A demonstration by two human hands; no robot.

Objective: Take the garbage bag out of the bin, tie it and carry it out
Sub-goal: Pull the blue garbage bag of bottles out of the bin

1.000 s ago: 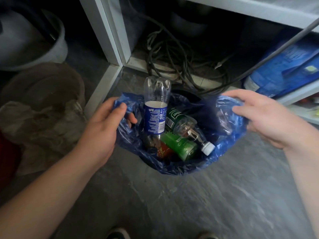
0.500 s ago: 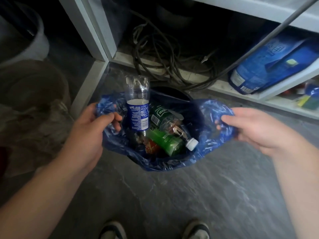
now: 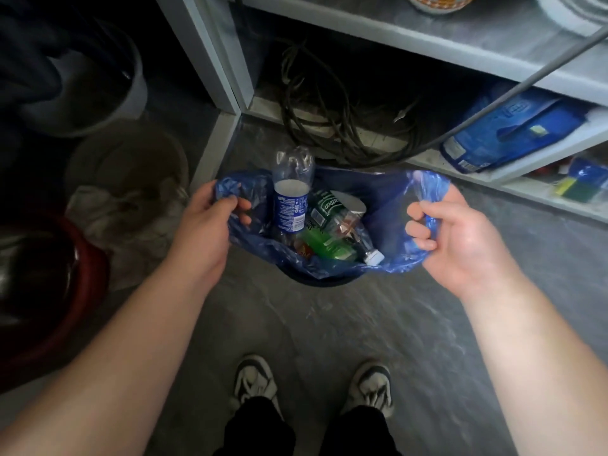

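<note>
A blue garbage bag (image 3: 388, 205) hangs open on the floor in front of me, mouth stretched wide. My left hand (image 3: 207, 232) pinches its left rim and my right hand (image 3: 457, 238) grips its right rim. Inside lie a clear bottle with a blue label (image 3: 291, 205), a green bottle (image 3: 325, 243) and other plastic waste. Only a dark sliver of the bin (image 3: 324, 282) shows under the bag's near edge; the rest is hidden by the bag.
A grey metal shelf (image 3: 427, 44) stands behind the bag, with coiled black cables (image 3: 329, 126) and a blue packet (image 3: 506, 133) on its low level. A red basin (image 3: 56, 291), a crumpled cloth and pale buckets (image 3: 108, 90) sit at left. My shoes (image 3: 256, 383) are just below.
The view has pulled back and up, so my shoes and legs show now. Both hands have closed tighter on the bag's rims and drawn them up and apart.
</note>
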